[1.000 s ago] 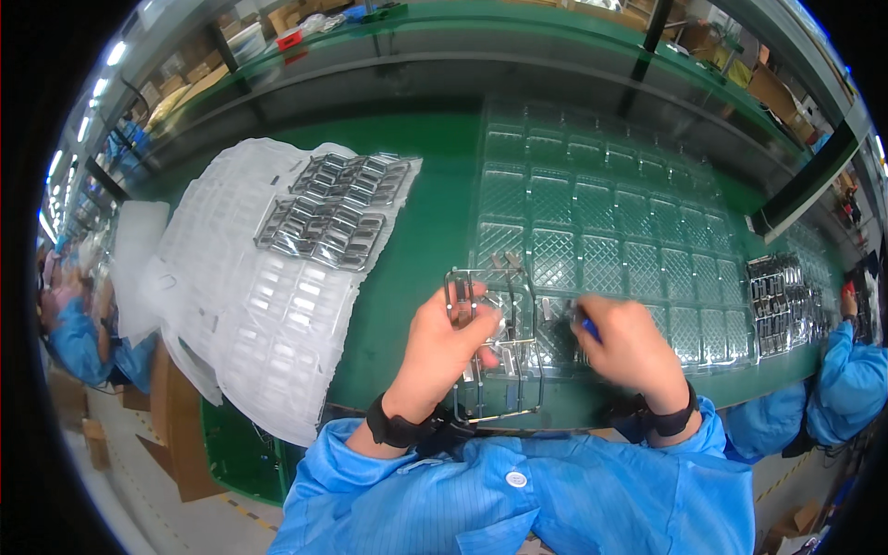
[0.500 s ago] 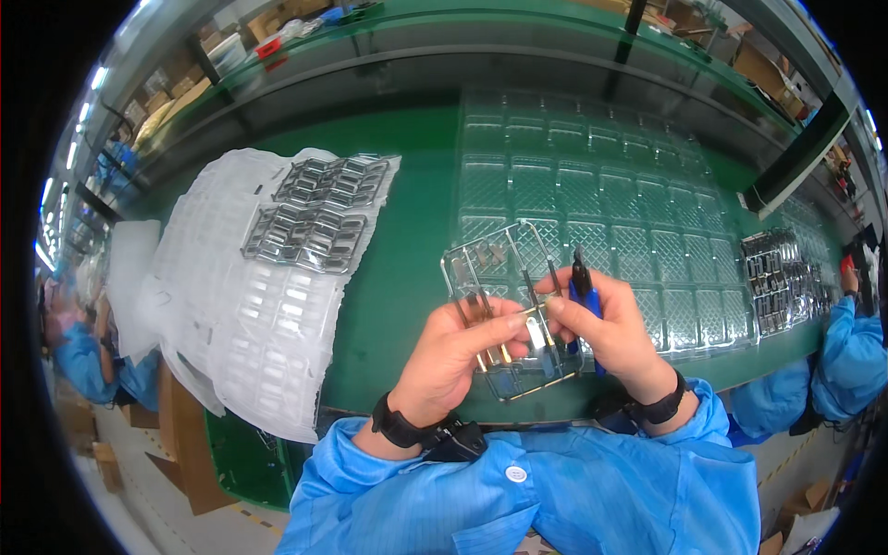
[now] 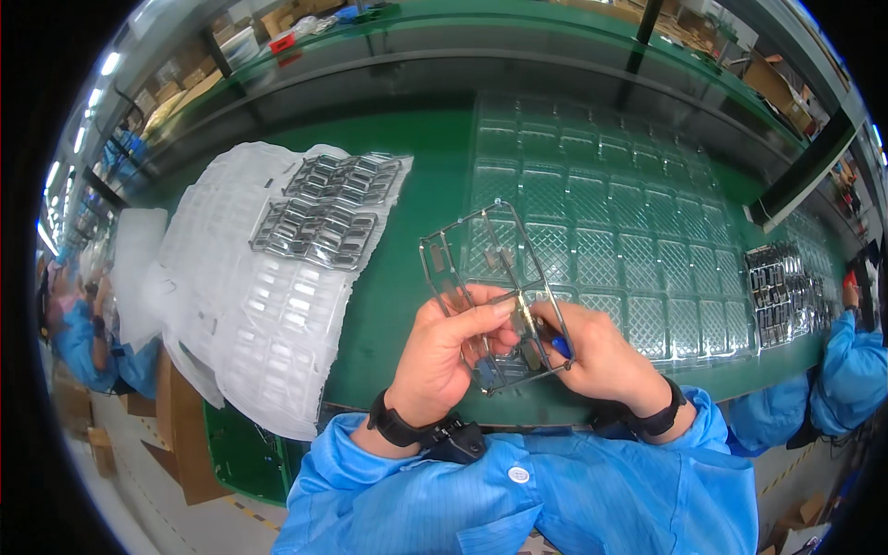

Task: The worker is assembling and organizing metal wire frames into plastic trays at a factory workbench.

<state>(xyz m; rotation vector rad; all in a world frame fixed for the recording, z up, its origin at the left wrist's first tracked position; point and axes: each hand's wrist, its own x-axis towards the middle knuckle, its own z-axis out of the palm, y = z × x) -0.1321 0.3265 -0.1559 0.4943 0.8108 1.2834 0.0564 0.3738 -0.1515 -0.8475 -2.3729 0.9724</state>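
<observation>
My left hand (image 3: 442,350) pinches a thin, dark rectangular sprue frame (image 3: 524,241) with small metallic-looking pieces on its inner bars. The frame is held tilted above the green table. On its right side my right hand (image 3: 606,359) is closed round blue-handled cutters (image 3: 561,346). Only a bit of blue handle shows, beside the frame's lower right part. The cutter's jaws are mostly hidden by the frame and fingers, so I cannot tell whether they touch a bar.
A clear plastic tray (image 3: 578,187) with many square pockets lies beyond my hands. To the left, similar dark frames (image 3: 319,231) rest on white packing sheets (image 3: 217,268). More frames (image 3: 775,294) lie at the right, near a co-worker's blue sleeve (image 3: 851,347). A dark post (image 3: 805,171) stands at the back right.
The cutters have swung from pointing up, away from the frame, to lying against its right side, with my right hand wrapped round them. The frame has tilted and shifted slightly left.
</observation>
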